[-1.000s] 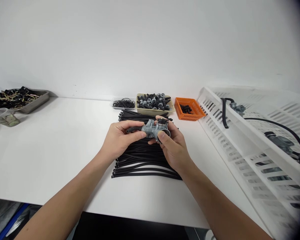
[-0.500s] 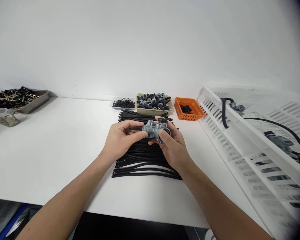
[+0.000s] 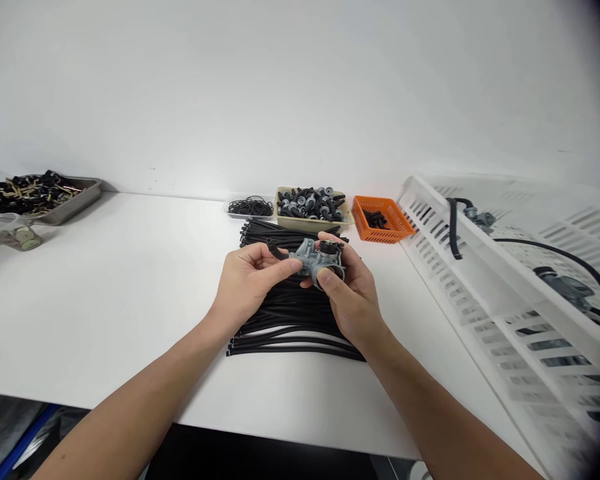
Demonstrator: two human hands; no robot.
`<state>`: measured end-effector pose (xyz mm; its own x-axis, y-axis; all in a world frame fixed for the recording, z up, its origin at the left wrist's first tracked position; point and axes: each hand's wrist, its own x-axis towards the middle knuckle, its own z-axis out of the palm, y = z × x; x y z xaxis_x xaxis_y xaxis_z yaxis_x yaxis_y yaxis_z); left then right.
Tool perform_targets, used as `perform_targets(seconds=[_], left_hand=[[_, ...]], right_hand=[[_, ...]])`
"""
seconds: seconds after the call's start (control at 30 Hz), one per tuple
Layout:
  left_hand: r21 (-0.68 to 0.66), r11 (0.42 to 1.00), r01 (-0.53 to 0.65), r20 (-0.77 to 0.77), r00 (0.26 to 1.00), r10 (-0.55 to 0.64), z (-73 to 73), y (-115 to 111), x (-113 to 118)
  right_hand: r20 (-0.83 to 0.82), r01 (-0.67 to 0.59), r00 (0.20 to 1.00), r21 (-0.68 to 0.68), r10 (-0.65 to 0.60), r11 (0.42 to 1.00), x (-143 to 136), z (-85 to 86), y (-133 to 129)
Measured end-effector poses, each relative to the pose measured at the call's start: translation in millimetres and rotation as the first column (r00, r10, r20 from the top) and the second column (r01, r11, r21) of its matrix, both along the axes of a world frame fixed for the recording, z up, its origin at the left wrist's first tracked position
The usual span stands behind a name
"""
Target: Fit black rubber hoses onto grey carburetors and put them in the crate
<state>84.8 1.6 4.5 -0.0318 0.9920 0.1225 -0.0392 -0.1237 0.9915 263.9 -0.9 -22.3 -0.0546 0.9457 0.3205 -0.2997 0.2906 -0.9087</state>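
Observation:
Between both hands is a grey metal carburetor (image 3: 307,257) with a black round cap on top and a round bore facing me. My right hand (image 3: 353,287) is closed around its right end, thumb below the bore. My left hand (image 3: 253,277) is closed on its left end, with the thumb on the metal. A short black rubber tube (image 3: 276,249) sticks up and left from that end, by the left fingertips. Below the hands a bundle of black rubber hoses (image 3: 290,310) lies across the white table.
Behind the hoses stand a clear tray (image 3: 235,212) of thin black rings, a beige tray (image 3: 300,225) of grey-and-black parts and an orange basket (image 3: 387,235) of small black pieces. A large white crate (image 3: 485,293) with carburetors is at right. A metal tray (image 3: 83,197) of parts sits far left.
The carburetor has turned slightly in my hands, so its cap and bore are angled differently. Its black tube now points more upward. Both hands still hold it.

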Motion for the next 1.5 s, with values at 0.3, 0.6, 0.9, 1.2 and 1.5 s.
perform_targets(seconds=[0.3, 0.6, 0.9, 1.2, 1.5], left_hand=[[0.003, 0.979, 0.203, 0.147, 0.968, -0.202, -1.2, 6.6, -7.7], [0.099, 0.942, 0.320, -0.026, 0.947, -0.319, 2.8, 10.0, -16.8], [0.105, 0.948, 0.299, -0.108, 0.951, -0.288, 8.2, 7.7, -19.2], [0.081, 0.997, 0.009, -0.029, 1.000, -0.007, 0.6, -0.5, 0.1], [0.046, 0.995, 0.086, 0.074, 0.993, -0.089, -1.2, 1.7, -2.0]], right_hand=[[-0.109, -0.125, 0.988, -0.106, 0.114, 0.986, 2.4, 1.8, 3.4], [-0.280, -0.302, 0.937, -0.346, 0.209, 0.888, 2.4, 9.2, 5.8], [-0.315, -0.446, 0.889, -0.435, 0.332, 0.782, 8.3, 16.6, 2.4], [-0.228, -0.253, 0.953, -0.246, 0.198, 0.935, -3.4, 4.2, -2.1], [-0.229, -0.230, 0.957, -0.236, 0.176, 0.944, -3.8, 4.8, -2.2]])
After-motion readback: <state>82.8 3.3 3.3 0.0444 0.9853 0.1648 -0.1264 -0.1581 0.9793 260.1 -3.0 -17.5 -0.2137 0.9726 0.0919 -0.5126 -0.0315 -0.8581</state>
